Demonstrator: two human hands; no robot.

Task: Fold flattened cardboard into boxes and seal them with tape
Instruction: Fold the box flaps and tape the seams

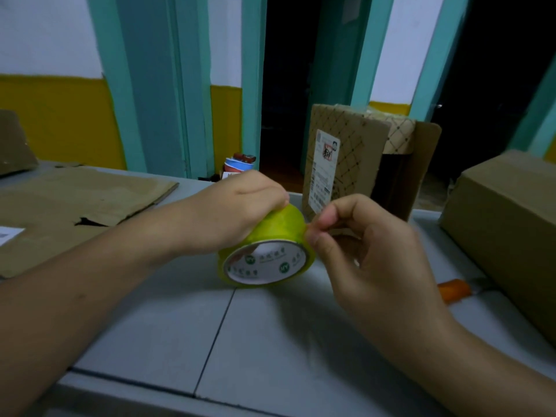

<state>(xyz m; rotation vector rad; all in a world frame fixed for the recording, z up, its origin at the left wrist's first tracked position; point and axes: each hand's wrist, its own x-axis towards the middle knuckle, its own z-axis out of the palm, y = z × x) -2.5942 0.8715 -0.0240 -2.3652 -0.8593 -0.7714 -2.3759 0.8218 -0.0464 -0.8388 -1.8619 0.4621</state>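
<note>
Item 1. Table (pixel 168 341): grey top with dark seams, nearest the viewer.

Item 2. Tape (pixel 276 227): yellow-green roll at centre, on edge, white printed core facing the viewer. Its lower rim is at the table top; whether it touches cannot be told.

Item 3. Left hand (pixel 237 209): comes in from 8 o'clock, fingers curled over the top of the tape and gripping it.

Item 4. Right hand (pixel 370 251): comes in from 4 o'clock. Thumb and forefinger tips (pixel 316 239) are pressed together in a pinch at the tape's 3 o'clock edge. The other fingers are loosely curled and hold nothing. Whether a loose tape end lies in the pinch cannot be told.

Item 5. Orange handle (pixel 454 289): at 4 o'clock from the tape, on the table just beside the plain box.

Item 6. Plain box (pixel 508 224): brown, closed, at 3 o'clock.

Item 7. Flat cardboard (pixel 75 200): at 9 o'clock, lying on the table, torn at one spot.

Item 8. Patterned box (pixel 349 152): at 1 o'clock, upright, with a shipping label (pixel 323 173) on its face.

Item 9. Cup (pixel 237 165): at 12 o'clock, beyond the table's far edge.
</note>
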